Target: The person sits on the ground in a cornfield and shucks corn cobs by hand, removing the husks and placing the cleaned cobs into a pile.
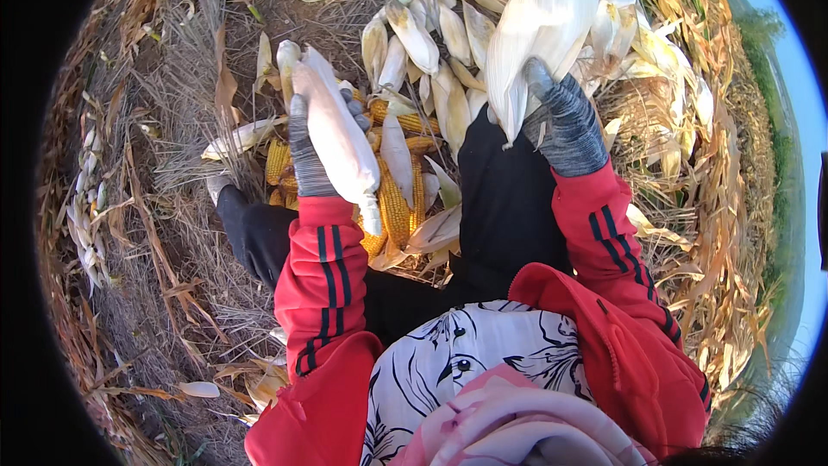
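Note:
My left hand (pixel 306 152), in a grey knit glove, grips an ear of corn (pixel 339 133) still wrapped in its pale husk, its narrow tip towards me. Grey fingertips show on the ear's far side. In a matching glove, my right hand (pixel 561 118) holds a large bunch of whitish corn husk (pixel 550 19); whether an ear is inside is hidden. Between my legs, partly below the left-hand ear, lies a heap of bare yellow corn ears (pixel 392 204). A loose husk leaf (pixel 397 149) rests on that heap.
Several unhusked ears (pixel 449 94) are piled beyond the yellow heap. Dry husks and stalks (pixel 673 97) bank up on the right. A row of pale ears (pixel 87 200) lies at far left on straw-covered soil (pixel 174 226). My black-trousered knee (pixel 508 200) rises beside the heap.

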A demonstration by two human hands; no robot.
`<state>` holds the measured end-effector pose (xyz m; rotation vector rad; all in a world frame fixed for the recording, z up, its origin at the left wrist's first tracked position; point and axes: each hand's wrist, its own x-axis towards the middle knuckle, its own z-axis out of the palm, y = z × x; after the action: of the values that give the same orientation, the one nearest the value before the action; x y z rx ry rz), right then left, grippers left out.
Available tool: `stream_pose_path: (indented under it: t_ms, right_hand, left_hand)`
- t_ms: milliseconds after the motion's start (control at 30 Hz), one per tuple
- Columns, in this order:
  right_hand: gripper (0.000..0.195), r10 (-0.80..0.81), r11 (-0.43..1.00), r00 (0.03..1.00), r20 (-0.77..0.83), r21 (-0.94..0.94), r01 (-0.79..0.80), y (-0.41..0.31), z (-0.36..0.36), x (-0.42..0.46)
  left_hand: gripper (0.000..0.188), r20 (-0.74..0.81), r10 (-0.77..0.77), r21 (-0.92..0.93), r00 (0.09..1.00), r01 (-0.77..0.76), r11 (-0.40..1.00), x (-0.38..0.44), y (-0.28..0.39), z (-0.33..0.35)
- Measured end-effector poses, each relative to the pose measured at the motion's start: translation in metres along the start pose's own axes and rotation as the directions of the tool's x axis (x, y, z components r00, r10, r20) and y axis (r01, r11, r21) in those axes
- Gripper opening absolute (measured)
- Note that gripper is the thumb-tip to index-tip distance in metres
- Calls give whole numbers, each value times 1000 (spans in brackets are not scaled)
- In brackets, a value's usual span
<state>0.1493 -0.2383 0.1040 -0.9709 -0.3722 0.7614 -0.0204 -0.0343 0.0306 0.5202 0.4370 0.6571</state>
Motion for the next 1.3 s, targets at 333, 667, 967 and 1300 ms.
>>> stream_pose_path:
  t_ms: [333, 667, 967, 1300]
  right_hand:
    - [37, 133, 711, 783, -608, -492, -503, -25, -273, -150]
    - [69, -225, -438, 753, -618, -626, -645, -21, -304, -183]
    - [60, -50, 703, 946, 319, -662, 261, -32, -30, -2]
    - [74, 649, 717, 622, 438, -625, -307, 118, 54, 29]
  left_hand:
    - [50, 107, -2, 140, 994, -13, 990, 14, 9, 1]
    - [56, -44, 2, 359, 999, 14, 933, 3, -5, 9]
    - [61, 13, 140, 61, 990, -140, 988, -8, -26, 22]
    - [57, 82, 41, -232, 996, -21, 972, 1, 16, 4]
